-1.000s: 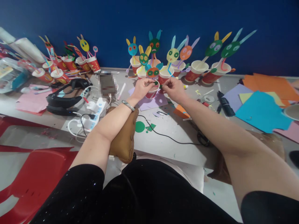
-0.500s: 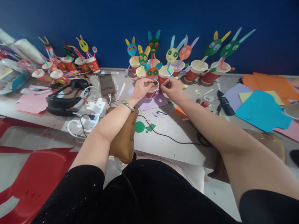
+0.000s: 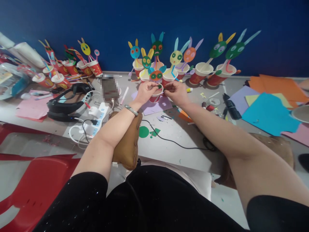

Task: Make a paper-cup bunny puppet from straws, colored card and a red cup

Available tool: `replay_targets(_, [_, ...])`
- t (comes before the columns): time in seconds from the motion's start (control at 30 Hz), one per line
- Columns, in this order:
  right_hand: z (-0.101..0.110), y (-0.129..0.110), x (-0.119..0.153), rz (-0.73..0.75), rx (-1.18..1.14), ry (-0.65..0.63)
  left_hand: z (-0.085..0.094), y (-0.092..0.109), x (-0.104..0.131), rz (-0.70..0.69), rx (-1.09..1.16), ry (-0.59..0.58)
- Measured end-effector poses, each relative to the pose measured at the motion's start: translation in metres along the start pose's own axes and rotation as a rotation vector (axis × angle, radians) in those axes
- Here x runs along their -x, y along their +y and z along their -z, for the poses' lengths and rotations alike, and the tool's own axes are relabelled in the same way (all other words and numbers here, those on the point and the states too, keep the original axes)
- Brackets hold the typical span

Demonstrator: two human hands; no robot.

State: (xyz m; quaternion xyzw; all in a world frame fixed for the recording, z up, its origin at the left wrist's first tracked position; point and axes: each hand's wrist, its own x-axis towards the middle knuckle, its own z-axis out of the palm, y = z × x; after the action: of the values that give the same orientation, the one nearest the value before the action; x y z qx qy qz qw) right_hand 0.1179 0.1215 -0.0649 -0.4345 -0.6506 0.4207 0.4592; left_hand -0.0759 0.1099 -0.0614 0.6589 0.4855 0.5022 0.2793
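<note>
A red-and-white paper cup [image 3: 156,96] stands in front of me on a sheet of lilac paper [image 3: 154,109]. Behind its rim shows an orange paper face [image 3: 156,76] with green eyes and blue ears. My left hand [image 3: 146,91] is closed in a pinch at the cup's rim, with a small dark green paper piece [image 3: 159,86] at its fingertips. On the cup's right side, my right hand [image 3: 177,92] also pinches, with something small and dark between finger and thumb, too small to name.
Several finished paper-cup figures [image 3: 176,58] line the blue wall. To the left lie a power strip [image 3: 100,119], a black headset [image 3: 66,103] and a brown cushion [image 3: 129,141]. Coloured paper [image 3: 270,114] covers the right side. A black cable [image 3: 173,143] crosses the table near green scraps [image 3: 144,131].
The view has shifted very slightly. My right hand's fingers have bent a little more and sit nearer the cup; my left hand keeps its pinch at the rim.
</note>
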Motion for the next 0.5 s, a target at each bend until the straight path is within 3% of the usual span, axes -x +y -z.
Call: replay_targets(0.5, [-0.0052, -0.0012, 0.0015, -0.042, 0.002, 0.020, -0.0001, 0.0007, 0.0007, 0.012, -0.001, 0.002])
